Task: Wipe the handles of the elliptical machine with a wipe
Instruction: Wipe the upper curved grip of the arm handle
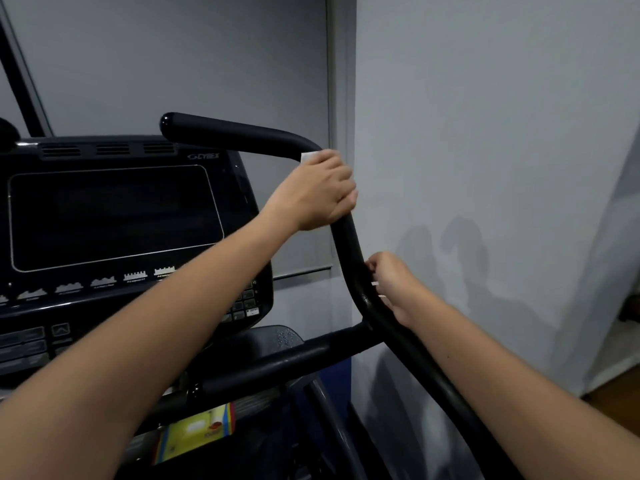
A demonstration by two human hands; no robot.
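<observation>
— Where is the wipe (309, 156) just now?

— Under my left hand (317, 192), which is clenched around the bend of the black handle (348, 244). Only a white corner of it shows, poking out from under my fingers on the side toward the handle's free end.

— And which way does the bar run from that bend?

— Two ways. The upper grip reaches away toward the console (114, 216), ending in a rounded cap above the console's top edge. The lower leg drops from the bend toward me, down to the joint where a crossbar (277, 365) meets it. So from the wipe, the long unwiped stretch, as I judge it, lies along either leg; the upper one would mean sliding away from the bend toward the cap.

— Your other hand?

— My right hand (393, 285) is below the bend, against the lower leg just above the crossbar joint. Its fingers curl round the far side, so I cannot tell how tightly they grip. I take it to be steadying the bar. The left hand is the one nearer the upper grip.

— Surface? Room?

— Smooth, glossy black tube, so the wipe should slide easily. A pale wall (485, 133) stands close beyond the handle, so there is little room on that side. A yellow box (199, 431) sits below the console.
</observation>
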